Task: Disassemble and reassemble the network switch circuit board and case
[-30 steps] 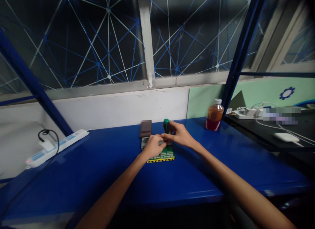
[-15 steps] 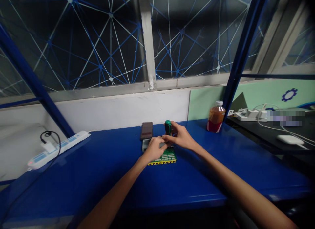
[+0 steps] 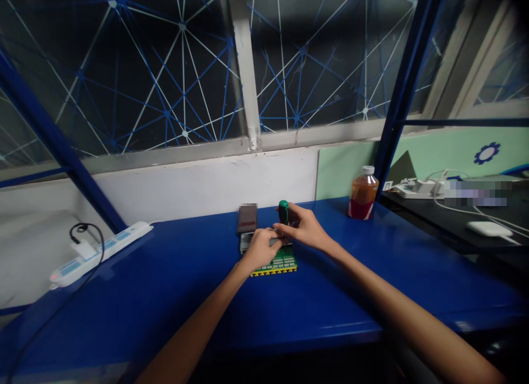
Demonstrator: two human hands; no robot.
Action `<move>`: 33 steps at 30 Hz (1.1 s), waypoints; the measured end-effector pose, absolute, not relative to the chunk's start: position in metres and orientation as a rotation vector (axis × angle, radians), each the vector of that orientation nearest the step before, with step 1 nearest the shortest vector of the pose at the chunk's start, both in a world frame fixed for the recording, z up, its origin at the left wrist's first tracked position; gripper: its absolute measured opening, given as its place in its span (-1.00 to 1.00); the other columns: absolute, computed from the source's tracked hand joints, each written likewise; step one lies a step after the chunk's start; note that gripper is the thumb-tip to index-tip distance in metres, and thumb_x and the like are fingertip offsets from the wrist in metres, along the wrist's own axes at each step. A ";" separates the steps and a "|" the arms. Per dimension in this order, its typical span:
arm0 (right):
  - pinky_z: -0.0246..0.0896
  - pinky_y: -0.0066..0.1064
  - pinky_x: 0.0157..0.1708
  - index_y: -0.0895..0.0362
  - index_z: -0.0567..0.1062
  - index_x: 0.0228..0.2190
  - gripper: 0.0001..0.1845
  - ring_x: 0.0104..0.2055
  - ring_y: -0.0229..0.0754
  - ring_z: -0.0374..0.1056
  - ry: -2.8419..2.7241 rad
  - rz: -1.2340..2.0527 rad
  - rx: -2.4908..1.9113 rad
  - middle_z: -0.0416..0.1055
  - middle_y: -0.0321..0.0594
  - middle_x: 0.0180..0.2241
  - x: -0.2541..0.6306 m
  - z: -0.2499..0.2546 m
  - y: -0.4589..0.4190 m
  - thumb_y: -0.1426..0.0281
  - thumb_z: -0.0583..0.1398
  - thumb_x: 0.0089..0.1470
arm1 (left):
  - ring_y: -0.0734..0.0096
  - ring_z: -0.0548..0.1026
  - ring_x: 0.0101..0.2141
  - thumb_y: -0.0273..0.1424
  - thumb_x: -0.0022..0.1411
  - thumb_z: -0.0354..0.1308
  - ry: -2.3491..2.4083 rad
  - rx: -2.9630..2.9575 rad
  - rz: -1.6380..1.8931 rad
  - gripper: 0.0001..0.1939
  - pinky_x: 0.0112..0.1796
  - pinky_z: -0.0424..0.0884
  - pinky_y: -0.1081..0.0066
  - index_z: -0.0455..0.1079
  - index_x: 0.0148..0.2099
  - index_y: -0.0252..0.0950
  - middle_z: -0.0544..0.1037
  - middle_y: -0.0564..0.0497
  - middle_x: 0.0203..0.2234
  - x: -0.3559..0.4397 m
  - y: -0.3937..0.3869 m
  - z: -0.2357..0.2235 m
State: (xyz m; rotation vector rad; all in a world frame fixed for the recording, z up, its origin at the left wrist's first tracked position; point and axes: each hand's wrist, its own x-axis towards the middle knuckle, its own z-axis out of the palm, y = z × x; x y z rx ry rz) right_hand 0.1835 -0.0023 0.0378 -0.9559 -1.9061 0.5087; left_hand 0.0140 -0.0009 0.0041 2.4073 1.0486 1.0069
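Note:
A green circuit board (image 3: 285, 258) with a yellow toothed front edge lies on the blue table, a grey part (image 3: 245, 242) along its back. My left hand (image 3: 263, 247) grips the board from above, fingers bent over the grey part, thumb toward the front. Between the fingers of my right hand (image 3: 305, 225) is a screwdriver with a green and black handle (image 3: 283, 211), held upright over the board's back right. Its tip is hidden behind my fingers, which nearly meet those of my left hand. Just behind the board lies a dark, flat, phone-like device (image 3: 247, 218).
A bottle with amber drink (image 3: 363, 194) stands at the table's back right. On the left lies a white power strip (image 3: 103, 254) with a black cable. Past the right edge, a black surface (image 3: 450, 230) bears cables and a white adapter (image 3: 490, 230).
The view has shifted very slightly. Both hands, the screwdriver and the board keep nearly the same positions relative to each other.

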 end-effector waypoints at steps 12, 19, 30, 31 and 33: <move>0.07 -0.40 -0.51 0.14 0.44 -0.23 -0.63 -0.50 -0.27 0.18 -1.922 0.537 -0.965 0.35 -0.28 -0.50 0.183 0.040 -0.005 0.13 0.20 0.02 | 0.29 0.55 -0.35 -0.36 0.18 0.17 1.114 2.450 1.043 -0.83 -0.27 0.40 0.35 0.57 -0.28 -0.29 0.63 -0.06 -0.38 0.015 -0.003 0.007; 0.10 -0.38 -0.50 0.13 0.45 -0.22 -0.62 -0.48 -0.25 0.21 -1.905 0.556 -0.952 0.37 -0.27 -0.49 0.183 0.042 -0.006 0.11 0.20 0.03 | 0.28 0.54 -0.24 -0.48 0.17 0.14 1.009 2.452 1.030 -0.80 -0.18 0.40 0.34 0.56 -0.19 -0.25 0.62 -0.04 -0.30 0.015 -0.004 0.008; 0.05 -0.41 -0.52 0.16 0.45 -0.21 -0.61 -0.51 -0.28 0.18 -1.931 0.548 -0.982 0.37 -0.29 -0.51 0.183 0.040 -0.006 0.13 0.19 0.03 | 0.27 0.54 -0.28 -0.36 0.20 0.14 1.097 2.481 1.024 -0.82 -0.21 0.40 0.33 0.56 -0.22 -0.25 0.62 -0.04 -0.31 0.017 -0.005 0.004; 0.05 -0.41 -0.52 0.16 0.45 -0.21 -0.62 -0.51 -0.28 0.18 -1.931 0.552 -0.978 0.37 -0.28 -0.51 0.183 0.041 -0.006 0.13 0.19 0.03 | 0.28 0.54 -0.26 -0.39 0.21 0.13 1.077 2.486 1.014 -0.81 -0.20 0.40 0.33 0.55 -0.19 -0.24 0.62 -0.04 -0.30 0.017 -0.005 0.004; 0.07 -0.41 -0.52 0.16 0.45 -0.22 -0.61 -0.51 -0.28 0.19 -1.930 0.557 -0.973 0.38 -0.28 -0.50 0.184 0.041 -0.005 0.13 0.20 0.03 | 0.27 0.54 -0.24 -0.42 0.20 0.13 1.081 2.491 1.010 -0.81 -0.17 0.40 0.32 0.55 -0.17 -0.24 0.62 -0.03 -0.28 0.018 -0.005 0.004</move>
